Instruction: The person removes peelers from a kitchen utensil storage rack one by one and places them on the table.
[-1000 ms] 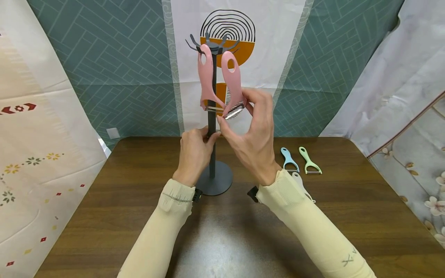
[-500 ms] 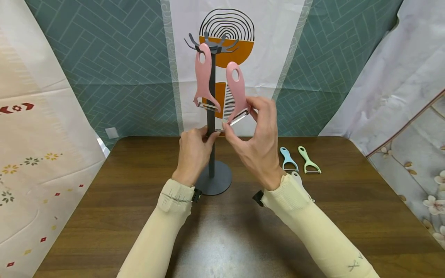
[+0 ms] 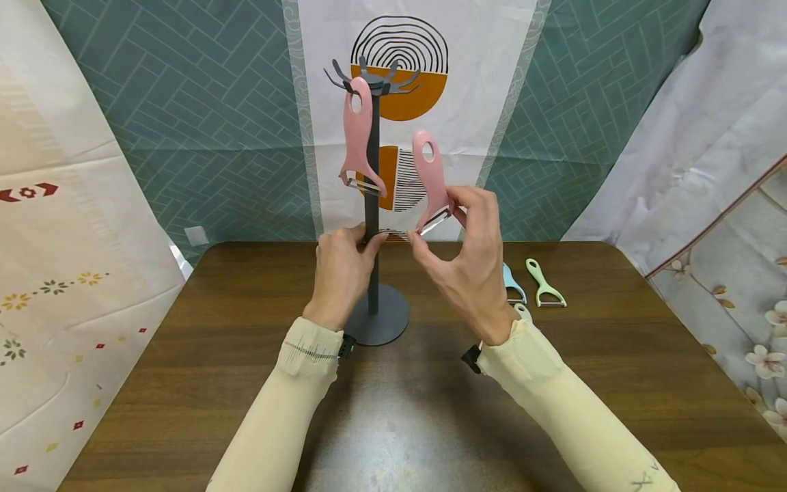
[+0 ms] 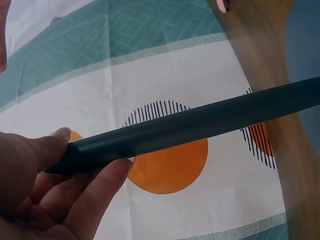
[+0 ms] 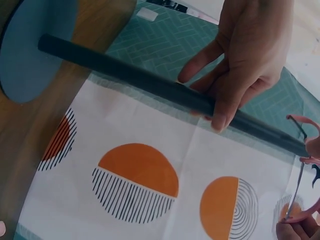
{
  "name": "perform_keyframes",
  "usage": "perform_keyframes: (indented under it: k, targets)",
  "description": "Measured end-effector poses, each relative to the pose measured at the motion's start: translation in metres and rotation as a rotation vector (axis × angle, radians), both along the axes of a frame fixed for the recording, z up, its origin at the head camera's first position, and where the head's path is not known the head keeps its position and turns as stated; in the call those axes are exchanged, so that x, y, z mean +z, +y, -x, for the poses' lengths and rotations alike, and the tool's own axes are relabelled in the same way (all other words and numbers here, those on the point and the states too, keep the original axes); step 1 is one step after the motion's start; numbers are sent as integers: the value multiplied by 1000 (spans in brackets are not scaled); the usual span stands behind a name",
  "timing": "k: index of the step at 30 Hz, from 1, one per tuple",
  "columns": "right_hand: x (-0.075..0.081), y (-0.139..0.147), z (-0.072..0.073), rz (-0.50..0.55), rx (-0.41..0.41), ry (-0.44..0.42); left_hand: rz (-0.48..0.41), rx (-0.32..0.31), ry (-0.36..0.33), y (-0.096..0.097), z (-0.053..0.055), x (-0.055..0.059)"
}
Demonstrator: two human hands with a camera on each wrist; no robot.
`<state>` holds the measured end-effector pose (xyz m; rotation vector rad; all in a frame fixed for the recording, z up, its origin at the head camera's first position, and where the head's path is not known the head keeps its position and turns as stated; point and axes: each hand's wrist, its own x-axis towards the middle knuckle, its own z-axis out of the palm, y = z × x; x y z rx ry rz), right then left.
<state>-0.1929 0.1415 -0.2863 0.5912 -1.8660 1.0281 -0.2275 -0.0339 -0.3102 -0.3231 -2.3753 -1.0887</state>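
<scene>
A dark grey stand (image 3: 373,294) with a round base and a ring of upturned hooks rises from the table. My left hand (image 3: 339,277) grips its pole around mid-height; the left wrist view shows thumb and fingers around the pole (image 4: 165,127). From a front hook hangs one pink peeler (image 3: 358,137) by the hole in its handle, blade downward. To the right of the pole, my right hand (image 3: 468,263) pinches a second pink peeler (image 3: 429,171) by its blade end, handle pointing up and apart from the hooks. At the right wrist view's edge, the peelers are partly cut off.
On the table (image 3: 246,383) at right lie a light green peeler (image 3: 540,275), a blue peeler (image 3: 509,277) and a whitish peeler (image 3: 522,312), the last two partly hidden by my right hand and wrist. A patterned cloth (image 3: 221,123) hangs behind the table.
My right hand has moved down and right with its pink peeler, away from the hooks. The hanging peeler has swung slightly left. My left hand has stayed on the pole.
</scene>
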Motion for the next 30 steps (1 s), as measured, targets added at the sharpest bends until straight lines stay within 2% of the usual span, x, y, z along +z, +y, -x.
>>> perform_keyframes:
  k: [30]
  targets:
    - [-25,40,-6,-30,-92,-59,-6,-5,-28,0,0,-1]
